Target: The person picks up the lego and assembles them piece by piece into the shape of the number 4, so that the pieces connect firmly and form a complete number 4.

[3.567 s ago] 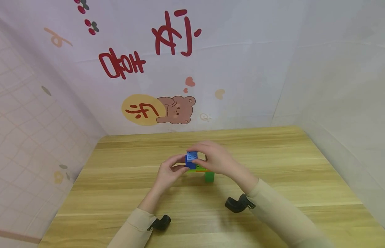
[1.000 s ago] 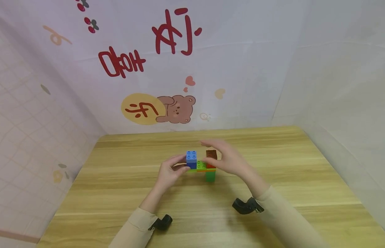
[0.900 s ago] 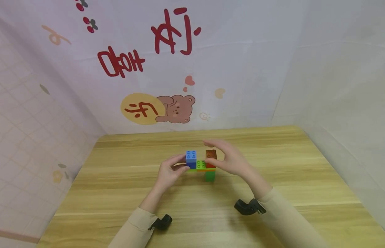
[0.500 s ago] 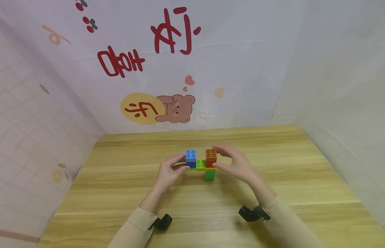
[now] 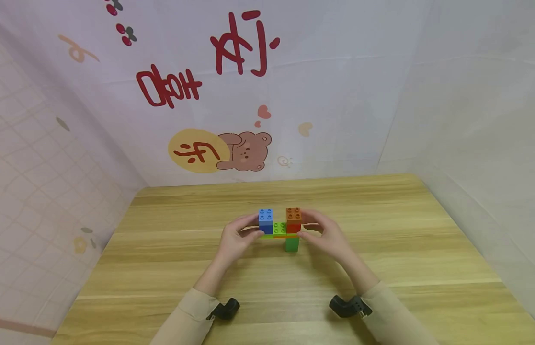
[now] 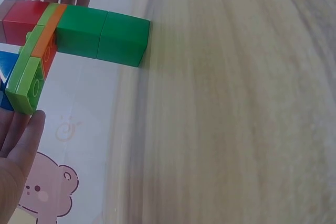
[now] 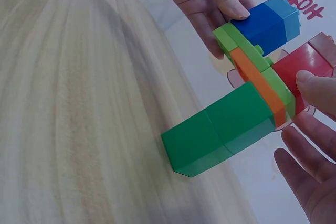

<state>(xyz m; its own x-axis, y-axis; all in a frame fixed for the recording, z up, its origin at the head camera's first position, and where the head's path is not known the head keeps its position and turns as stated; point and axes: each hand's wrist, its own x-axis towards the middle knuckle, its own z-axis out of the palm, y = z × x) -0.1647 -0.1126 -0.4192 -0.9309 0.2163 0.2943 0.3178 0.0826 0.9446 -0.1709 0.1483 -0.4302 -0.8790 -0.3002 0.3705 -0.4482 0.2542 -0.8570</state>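
Note:
Building bricks form one joined piece at mid-table. Two stacked green bricks (image 7: 218,129) make its leg. Above them lie an orange plate (image 7: 258,85) and a lime plate (image 5: 279,228). On the plate's left end stands a dark blue brick (image 7: 261,24) topped by a light blue brick (image 5: 265,215); on the right end, a red brick (image 5: 293,228) carries a brown brick (image 5: 293,215). My left hand (image 5: 234,242) holds the dark blue brick, thumb at its base. My right hand (image 5: 329,237) pinches the red brick between its thumb in front and fingers behind.
The wooden table (image 5: 271,292) spreads around the piece. A printed white cloth (image 5: 336,96) hangs behind and at both sides. Black curved mounts (image 5: 226,309) sit on both wrists.
My right hand has gone from the light blue brick on the left over to the right-hand stack, then lowered onto the red brick. The left hand stays in place.

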